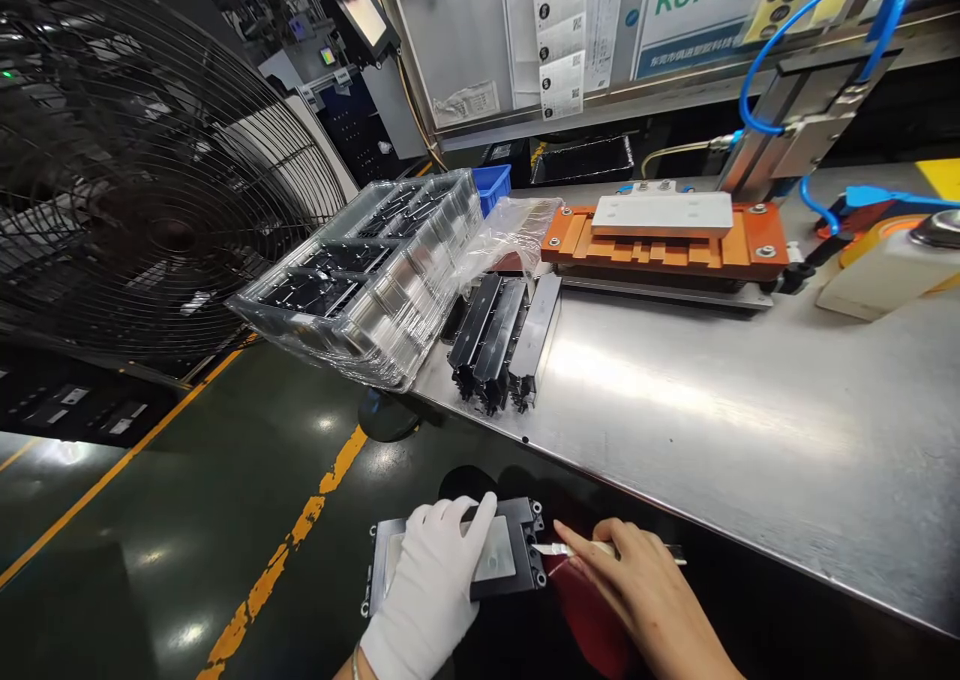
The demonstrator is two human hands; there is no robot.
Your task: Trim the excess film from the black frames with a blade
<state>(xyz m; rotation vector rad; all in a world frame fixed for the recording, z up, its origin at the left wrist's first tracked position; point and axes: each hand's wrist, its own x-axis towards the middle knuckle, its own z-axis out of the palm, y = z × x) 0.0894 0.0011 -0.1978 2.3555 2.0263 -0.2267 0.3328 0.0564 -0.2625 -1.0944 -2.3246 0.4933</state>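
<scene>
My left hand (431, 580), in a white glove, grips a black rectangular plastic housing (519, 545) with a pale panel set in its upper face. The housing is held low, in front of the table's near edge, and small ring-shaped lugs stick out at its corners. Bare, my right hand (637, 575) is closed around a slim, light-handled craft knife (555, 550). Its blade points left, and the tip is at the right end of the housing, among the lugs; whether it touches is too fine to tell. My left palm covers much of the panel.
Several long black parts (499, 345) lie side by side at the left end of the metal table (712, 410). Beyond them stand an orange fixture (667, 250) and a film-wrapped clear divided box (427, 310). A white bottle (870, 275) is at right, a large fan (165, 190) at left.
</scene>
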